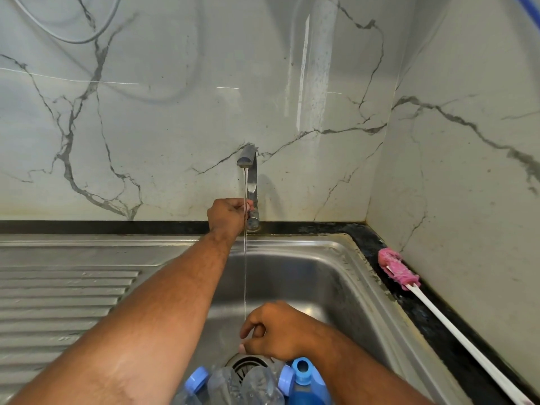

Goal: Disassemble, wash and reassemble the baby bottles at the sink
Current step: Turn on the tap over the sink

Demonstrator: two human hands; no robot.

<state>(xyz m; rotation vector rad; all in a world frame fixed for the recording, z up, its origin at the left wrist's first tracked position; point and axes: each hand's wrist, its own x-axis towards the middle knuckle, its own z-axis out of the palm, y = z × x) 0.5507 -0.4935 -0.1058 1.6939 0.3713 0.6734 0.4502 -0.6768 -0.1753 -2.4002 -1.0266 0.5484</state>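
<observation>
Fingers of left hand (226, 213) grip tap (252, 182); right hand (274, 331) curled, any contents hidden.

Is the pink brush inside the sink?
No, the pink brush lies on the dark counter to the right of the sink, outside the basin.

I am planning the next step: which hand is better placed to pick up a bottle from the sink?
The right hand: it hovers just above the bottles, while the left hand grips the tap.
</observation>
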